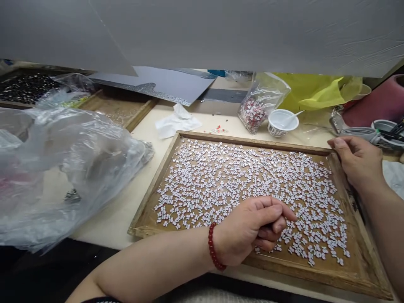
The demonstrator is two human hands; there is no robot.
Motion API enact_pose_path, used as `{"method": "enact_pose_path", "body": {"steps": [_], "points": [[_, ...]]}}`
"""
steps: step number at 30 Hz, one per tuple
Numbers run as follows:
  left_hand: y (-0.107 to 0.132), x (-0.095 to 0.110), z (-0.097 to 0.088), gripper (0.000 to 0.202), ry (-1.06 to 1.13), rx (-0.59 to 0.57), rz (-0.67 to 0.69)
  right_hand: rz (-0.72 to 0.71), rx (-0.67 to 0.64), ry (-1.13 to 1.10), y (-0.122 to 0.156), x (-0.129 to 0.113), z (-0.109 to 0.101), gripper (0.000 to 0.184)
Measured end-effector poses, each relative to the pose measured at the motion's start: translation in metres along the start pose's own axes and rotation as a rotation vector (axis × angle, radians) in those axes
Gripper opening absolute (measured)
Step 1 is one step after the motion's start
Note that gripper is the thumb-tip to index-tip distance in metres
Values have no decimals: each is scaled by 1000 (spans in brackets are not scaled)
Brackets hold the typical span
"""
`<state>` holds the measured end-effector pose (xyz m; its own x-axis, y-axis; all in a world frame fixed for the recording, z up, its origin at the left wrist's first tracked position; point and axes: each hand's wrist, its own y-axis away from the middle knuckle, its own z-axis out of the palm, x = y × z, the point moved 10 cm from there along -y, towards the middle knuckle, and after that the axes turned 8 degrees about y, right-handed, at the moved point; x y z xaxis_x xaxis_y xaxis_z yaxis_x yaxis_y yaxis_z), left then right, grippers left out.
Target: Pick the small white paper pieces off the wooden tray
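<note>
Leftmost, a crumpled clear plastic bag point(63, 168) lies on the tabletop point(126, 210). Beside it sits a wooden tray point(252, 142) strewn with small white pieces point(240, 172). The left hand point(249, 229), a red bead bracelet point(213, 248) at its wrist, rests over the tray's near edge, fingers curled in against the thumb; anything pinched there is hidden. The right hand point(360, 162) grips the tray's far right rim.

Soft, even light is falling on the wooden tray point(249, 142), casting only faint shadows. Left of the tray, the clear plastic bag point(78, 160) is glaring mildly (the picture's edges are bowing).
</note>
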<state>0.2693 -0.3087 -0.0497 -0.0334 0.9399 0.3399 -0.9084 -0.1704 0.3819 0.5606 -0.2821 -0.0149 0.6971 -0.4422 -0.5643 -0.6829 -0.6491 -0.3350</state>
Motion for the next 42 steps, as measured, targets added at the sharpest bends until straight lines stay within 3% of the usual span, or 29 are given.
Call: {"method": "enact_pose_path", "body": {"steps": [4,11,31,42], "points": [[3,-3,8,15,8,-72,-36,71,-27,-151,0,6,6,17],[9,-5,20,19,11,-159,-78,121,-6,-187,2,8,7,18],[7,15,13,17,66,-48,-30,38,-27,-285,0,3,13,21],[2,11,7,16,0,-28,-9,-57,-17,-262,0,5,15,20]]}}
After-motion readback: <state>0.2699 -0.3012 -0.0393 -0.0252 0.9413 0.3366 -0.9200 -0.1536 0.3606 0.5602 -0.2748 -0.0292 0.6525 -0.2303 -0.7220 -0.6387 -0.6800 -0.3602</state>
